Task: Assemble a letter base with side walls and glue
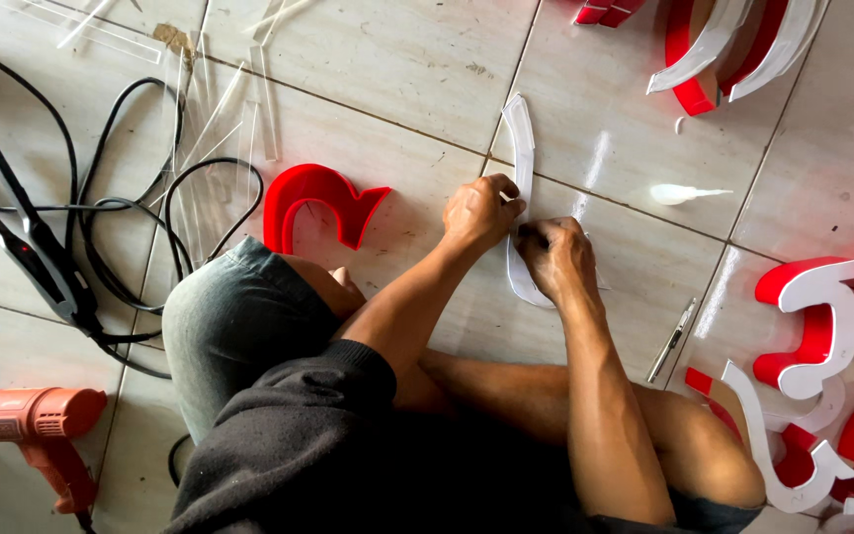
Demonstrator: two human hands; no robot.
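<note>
Pinching the white curved plastic piece (520,148) between thumb and bent fingers, the left hand (479,212) is gripping the strip about midway along its length, where it is arching over the tiled floor (397,69). The right hand (554,255) is curling closed on the same strip just beside the left, knuckles up, its fingertips tucked under so that I cannot tell exactly how they are meeting the plastic. The strip's upper end is reaching away from the hands across a grout line, while its lower end is curving out below the right wrist. Both forearms are stretching forward from a person sitting on the floor, knees bent, in a dark top and grey shorts.

Just left of the hands, a red channel letter (320,203) is lying flat on the tiles. Further left, black cables (130,213) are looping near clear plastic offcuts (219,119), and an orange heat gun (27,420) is resting at the lower left edge. To the right of the hands, a small glue tube (682,194) is lying on the floor, and a slim metal blade (671,340) is sitting near the right knee. Red and white letter pieces (811,326) are clustering along the right side, with more (724,44) at the top right.
</note>
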